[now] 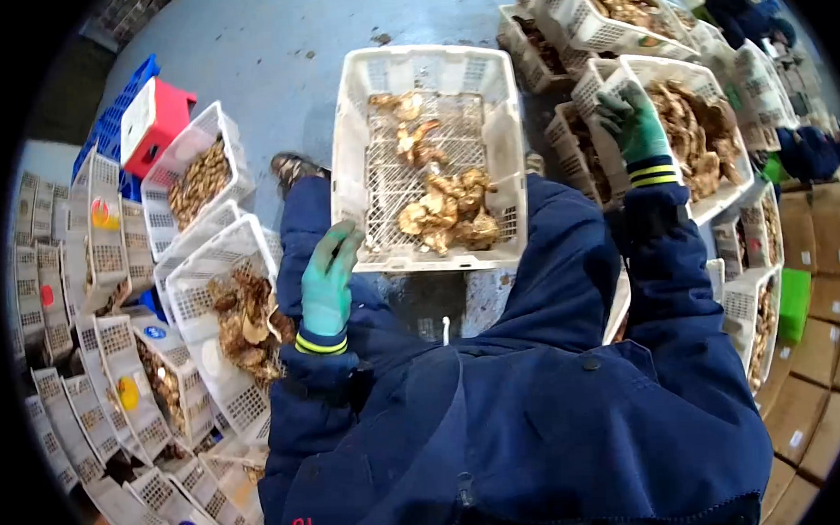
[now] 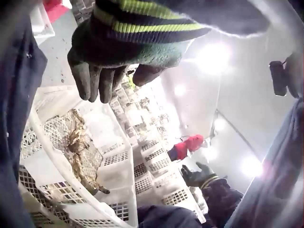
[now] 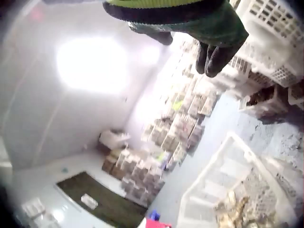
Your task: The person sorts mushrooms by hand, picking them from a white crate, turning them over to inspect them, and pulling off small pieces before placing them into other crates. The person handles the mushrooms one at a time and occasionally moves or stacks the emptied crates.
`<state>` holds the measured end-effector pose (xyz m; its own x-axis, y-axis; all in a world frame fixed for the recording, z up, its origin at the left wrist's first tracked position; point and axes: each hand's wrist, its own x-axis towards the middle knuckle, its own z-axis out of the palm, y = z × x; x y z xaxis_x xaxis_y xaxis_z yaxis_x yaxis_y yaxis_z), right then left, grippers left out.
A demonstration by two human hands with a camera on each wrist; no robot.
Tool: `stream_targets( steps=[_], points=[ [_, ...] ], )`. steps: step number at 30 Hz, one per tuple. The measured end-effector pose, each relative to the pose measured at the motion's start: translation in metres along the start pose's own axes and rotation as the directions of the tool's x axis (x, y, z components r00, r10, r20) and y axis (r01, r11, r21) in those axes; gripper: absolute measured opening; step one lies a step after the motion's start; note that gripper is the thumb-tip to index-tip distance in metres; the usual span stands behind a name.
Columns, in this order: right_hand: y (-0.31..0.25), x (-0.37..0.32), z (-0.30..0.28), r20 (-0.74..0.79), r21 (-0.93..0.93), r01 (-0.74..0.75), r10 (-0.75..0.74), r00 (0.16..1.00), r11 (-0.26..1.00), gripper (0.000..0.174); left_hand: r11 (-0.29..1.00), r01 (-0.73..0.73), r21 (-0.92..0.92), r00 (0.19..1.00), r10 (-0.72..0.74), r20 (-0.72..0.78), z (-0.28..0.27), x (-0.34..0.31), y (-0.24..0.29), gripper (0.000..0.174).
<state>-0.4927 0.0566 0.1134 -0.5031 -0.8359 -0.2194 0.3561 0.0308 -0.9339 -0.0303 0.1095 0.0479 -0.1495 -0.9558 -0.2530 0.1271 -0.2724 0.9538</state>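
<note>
A white plastic crate [image 1: 349, 126] stands between the person's knees, holding several golden-brown, knobbly clumps [image 1: 451, 210] that look like mushrooms or roots. Most of them lie at its near end, with smaller pieces further back. My left hand [image 1: 328, 277], in a green glove, is at the crate's near left corner, fingers extended and holding nothing. On the right, my gloved right hand [image 1: 635, 125] is raised beside the left rim of a fuller crate [image 1: 631, 70] of brown clumps [image 1: 698, 142]. Its fingers are loosely bent with nothing in them, as the right wrist view also shows.
To the left stand a crate [image 1: 190, 303] with darker clumps, a crate [image 1: 159, 193] of small pieces and a red-and-white box [image 1: 156, 124]. Stacked crates crowd both sides. Cardboard boxes [image 1: 816, 341] are piled at the right. Blue floor [image 1: 274, 45] shows ahead.
</note>
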Motion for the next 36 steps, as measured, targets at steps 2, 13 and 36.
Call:
stream_targets(
  steps=[2, 13, 36],
  points=[
    [0.055, 0.000, 0.037, 0.301, -0.280, -0.178, 0.263, 0.917, 0.943, 0.032, 0.995, 0.072, -0.072, 0.996, -0.076, -0.049, -0.001, 0.009, -0.002, 0.031],
    [0.276, 0.015, 0.146, 0.246, -0.783, 0.522, 0.603, 0.759, -0.338, 0.051, 0.984, 0.143, -0.106, 0.989, -0.136, 0.065, -0.021, 0.023, -0.013, 0.033],
    [0.098, -0.167, 0.201, 0.960, 0.019, 0.943, -0.268, 0.075, 0.332, 0.053, 0.548, 0.151, -0.823, 0.984, -0.004, 0.177, -0.012, 0.003, -0.027, 0.029]
  ],
)
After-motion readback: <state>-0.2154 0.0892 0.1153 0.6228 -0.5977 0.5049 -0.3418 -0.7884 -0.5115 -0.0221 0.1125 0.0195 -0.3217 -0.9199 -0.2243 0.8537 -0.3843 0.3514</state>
